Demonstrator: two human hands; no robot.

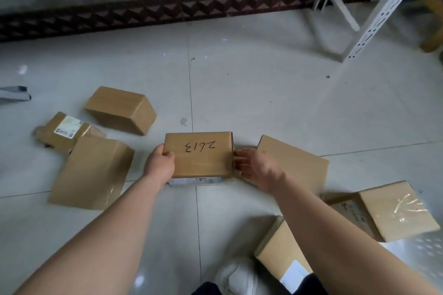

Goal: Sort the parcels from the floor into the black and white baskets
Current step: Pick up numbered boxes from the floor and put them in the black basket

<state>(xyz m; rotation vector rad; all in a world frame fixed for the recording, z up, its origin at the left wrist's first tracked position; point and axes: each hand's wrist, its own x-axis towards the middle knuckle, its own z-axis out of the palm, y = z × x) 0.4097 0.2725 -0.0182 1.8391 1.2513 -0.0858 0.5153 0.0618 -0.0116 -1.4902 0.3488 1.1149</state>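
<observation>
Now both hands, L (161,163) & R (254,166), on parcel (200,154)

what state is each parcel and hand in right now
marked parcel: on floor, gripped at both sides
left hand: grip on its left side
right hand: fingers at its right side
labelled parcel: lying crumpled
taped parcel: lying, sealed
</observation>
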